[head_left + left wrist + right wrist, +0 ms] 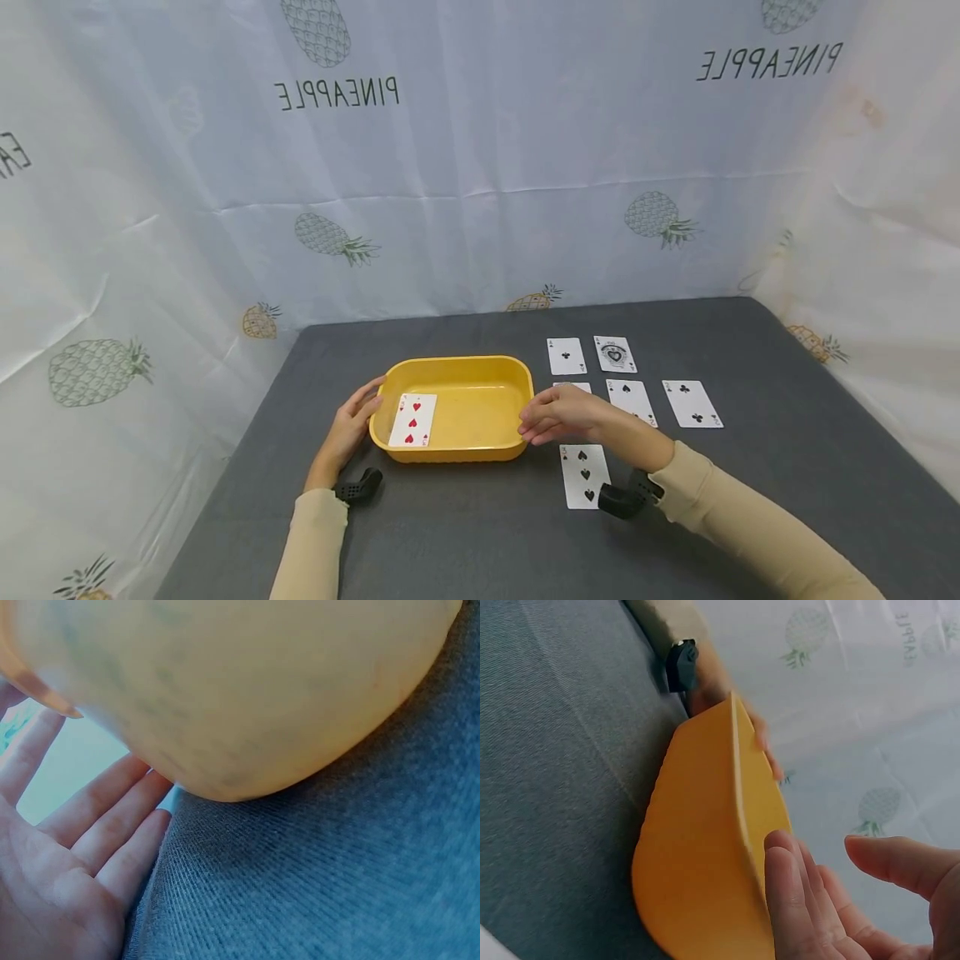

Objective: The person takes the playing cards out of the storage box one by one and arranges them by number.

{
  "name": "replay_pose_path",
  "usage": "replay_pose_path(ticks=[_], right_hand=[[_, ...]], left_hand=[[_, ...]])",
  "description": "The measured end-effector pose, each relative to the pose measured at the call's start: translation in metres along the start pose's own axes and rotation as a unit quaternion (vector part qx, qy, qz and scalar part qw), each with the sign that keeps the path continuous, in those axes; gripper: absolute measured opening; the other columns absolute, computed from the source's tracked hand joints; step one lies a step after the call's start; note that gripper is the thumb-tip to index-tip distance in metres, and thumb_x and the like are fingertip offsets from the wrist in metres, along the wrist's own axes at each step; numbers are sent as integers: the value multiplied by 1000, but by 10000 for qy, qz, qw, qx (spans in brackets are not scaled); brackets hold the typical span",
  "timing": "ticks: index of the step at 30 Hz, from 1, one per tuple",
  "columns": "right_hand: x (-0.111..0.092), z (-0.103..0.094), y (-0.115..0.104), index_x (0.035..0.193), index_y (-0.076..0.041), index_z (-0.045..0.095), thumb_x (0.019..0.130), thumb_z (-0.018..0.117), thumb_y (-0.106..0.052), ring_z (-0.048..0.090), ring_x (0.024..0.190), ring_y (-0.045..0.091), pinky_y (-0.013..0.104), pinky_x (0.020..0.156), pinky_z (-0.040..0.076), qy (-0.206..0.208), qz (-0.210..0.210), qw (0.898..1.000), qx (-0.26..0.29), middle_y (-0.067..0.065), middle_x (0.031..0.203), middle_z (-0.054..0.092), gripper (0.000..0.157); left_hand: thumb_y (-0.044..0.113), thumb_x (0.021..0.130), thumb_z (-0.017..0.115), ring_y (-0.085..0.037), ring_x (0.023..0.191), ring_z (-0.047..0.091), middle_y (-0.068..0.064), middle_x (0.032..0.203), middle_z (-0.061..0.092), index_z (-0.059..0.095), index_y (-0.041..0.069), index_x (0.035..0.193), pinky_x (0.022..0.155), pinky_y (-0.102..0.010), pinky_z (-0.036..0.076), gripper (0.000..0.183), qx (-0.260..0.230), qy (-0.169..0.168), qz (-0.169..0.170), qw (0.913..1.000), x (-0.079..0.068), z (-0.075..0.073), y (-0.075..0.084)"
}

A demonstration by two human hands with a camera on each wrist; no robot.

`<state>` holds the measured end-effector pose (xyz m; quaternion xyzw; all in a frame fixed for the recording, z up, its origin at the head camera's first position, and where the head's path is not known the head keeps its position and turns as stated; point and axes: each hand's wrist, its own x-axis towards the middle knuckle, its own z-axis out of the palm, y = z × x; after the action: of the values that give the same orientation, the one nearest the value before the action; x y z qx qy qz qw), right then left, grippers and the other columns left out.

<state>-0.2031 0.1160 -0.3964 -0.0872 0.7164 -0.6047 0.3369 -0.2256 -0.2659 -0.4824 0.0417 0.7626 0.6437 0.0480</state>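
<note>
A yellow plastic tray sits on the dark grey table, with a three of hearts playing card lying at its left end. At the tray's left side is my left hand; its extended fingers reach the outer wall in the left wrist view. My right hand is by the right end, holding nothing. In the right wrist view its fingers lie beside the tray's rim and the thumb stands apart; whether they touch the rim I cannot tell. A card is mostly hidden behind this hand.
Right of the tray lie a three of spades, a two of clubs, a two of spades partly covered by the right arm, an ace of clubs and an ace of spades. A pineapple-print curtain hangs behind the table.
</note>
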Motion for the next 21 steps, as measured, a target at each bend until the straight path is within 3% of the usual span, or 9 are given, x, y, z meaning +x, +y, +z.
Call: replay_pose_path(ticks=[5, 13, 21], right_hand=[[13, 11, -14, 122, 18, 53, 93, 59, -11, 73, 81, 13, 33, 82, 58, -24, -55, 10000, 19, 25, 107, 70, 42], [37, 29, -25, 125, 15, 54, 94, 57, -8, 72, 81, 14, 44, 93, 51, 83, -86, 9996, 249, 20, 103, 72, 39], [60, 50, -18, 119, 17, 57, 93, 57, -6, 73, 84, 19, 45, 95, 51, 376, 22, 9980, 500, 19, 99, 73, 34]], left_hand=[[29, 101, 49, 13, 102, 57, -24, 151, 37, 33, 8, 149, 85, -11, 50, 55, -70, 43, -58, 9999, 2, 1, 0], [26, 102, 47, 15, 102, 55, -23, 152, 35, 32, 8, 150, 86, -10, 49, 53, -92, -12, -97, 9999, 3, 2, 3], [26, 102, 47, 13, 103, 56, -24, 152, 35, 32, 8, 150, 86, -10, 49, 53, -70, -3, -101, 9999, 0, 2, 2]])
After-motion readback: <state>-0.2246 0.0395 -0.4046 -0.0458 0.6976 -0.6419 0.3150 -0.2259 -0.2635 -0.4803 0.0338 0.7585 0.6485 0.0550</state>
